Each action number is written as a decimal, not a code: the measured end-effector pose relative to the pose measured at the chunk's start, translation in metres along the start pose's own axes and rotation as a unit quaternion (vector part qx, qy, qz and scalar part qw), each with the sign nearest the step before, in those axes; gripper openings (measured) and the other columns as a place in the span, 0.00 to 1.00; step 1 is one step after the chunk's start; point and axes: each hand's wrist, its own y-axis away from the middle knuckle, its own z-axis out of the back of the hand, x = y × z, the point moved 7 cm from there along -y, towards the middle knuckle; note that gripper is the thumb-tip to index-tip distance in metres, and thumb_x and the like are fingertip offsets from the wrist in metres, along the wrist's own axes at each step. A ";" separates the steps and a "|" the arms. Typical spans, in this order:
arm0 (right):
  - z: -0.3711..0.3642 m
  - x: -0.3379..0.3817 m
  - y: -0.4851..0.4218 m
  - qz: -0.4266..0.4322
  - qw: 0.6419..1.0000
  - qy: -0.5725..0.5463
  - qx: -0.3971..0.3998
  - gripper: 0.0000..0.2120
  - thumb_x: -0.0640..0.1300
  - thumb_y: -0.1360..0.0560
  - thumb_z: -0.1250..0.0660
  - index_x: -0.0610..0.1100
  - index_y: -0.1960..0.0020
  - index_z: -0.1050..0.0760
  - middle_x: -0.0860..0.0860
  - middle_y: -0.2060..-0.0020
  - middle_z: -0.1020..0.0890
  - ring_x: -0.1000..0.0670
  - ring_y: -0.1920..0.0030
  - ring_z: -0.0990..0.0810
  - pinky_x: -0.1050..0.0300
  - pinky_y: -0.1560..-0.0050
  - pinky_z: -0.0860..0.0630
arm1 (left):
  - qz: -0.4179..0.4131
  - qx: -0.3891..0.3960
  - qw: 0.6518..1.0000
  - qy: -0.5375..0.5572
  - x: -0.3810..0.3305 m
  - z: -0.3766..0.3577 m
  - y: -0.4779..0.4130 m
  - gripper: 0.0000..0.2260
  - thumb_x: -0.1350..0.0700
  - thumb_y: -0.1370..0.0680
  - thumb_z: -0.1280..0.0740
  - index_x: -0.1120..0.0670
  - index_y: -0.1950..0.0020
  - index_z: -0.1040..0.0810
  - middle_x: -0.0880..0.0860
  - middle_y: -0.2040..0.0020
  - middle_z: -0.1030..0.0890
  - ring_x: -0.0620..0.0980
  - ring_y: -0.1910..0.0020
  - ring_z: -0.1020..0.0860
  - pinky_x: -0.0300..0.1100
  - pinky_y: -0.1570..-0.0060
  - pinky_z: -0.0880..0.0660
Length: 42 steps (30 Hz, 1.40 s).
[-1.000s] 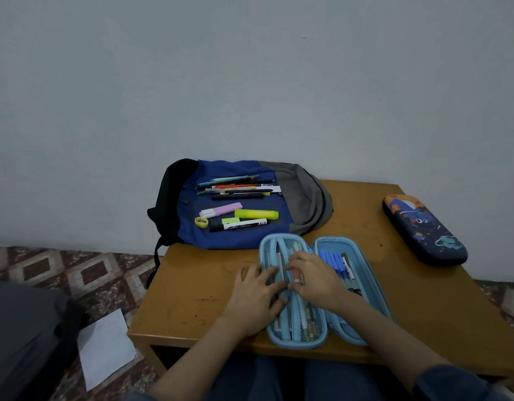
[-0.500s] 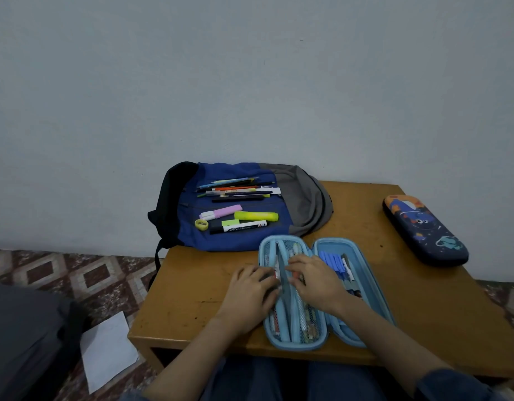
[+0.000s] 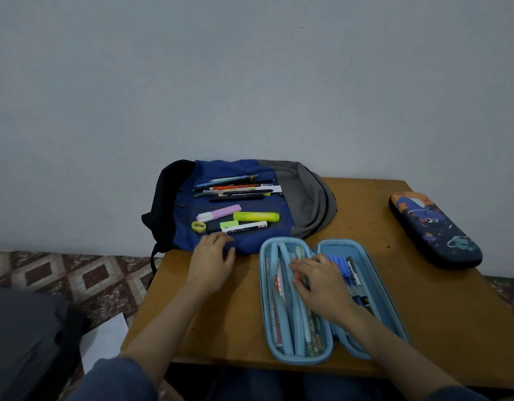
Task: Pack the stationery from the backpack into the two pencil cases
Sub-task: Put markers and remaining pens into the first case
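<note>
A light blue pencil case lies open on the wooden table, with pens under its mesh and blue items in its right half. My right hand rests flat on the case's middle, fingers spread. A blue and grey backpack lies flat at the table's back. On it are several pens, a pink highlighter, a yellow highlighter, a black and white marker and a yellow sharpener. My left hand hovers at the backpack's near edge, fingers loosely bent, empty. A dark patterned pencil case lies closed at the right.
A white wall stands right behind the table. Patterned floor tiles show at the left, with a white sheet of paper and a dark bag on them. My legs are under the table's near edge.
My left hand has left the open blue case and moved up and left to the backpack's near edge. My right hand stays on the case.
</note>
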 end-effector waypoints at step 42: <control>-0.038 0.096 -0.122 0.043 0.986 0.141 0.080 0.18 0.36 0.24 0.39 0.40 0.35 0.32 0.43 0.36 0.31 0.41 0.38 0.31 0.49 0.45 0.29 | 0.108 0.055 0.988 -0.099 0.061 -0.017 0.046 0.39 0.37 0.33 0.70 0.51 0.24 0.61 0.44 0.28 0.67 0.42 0.30 0.68 0.43 0.30 0.66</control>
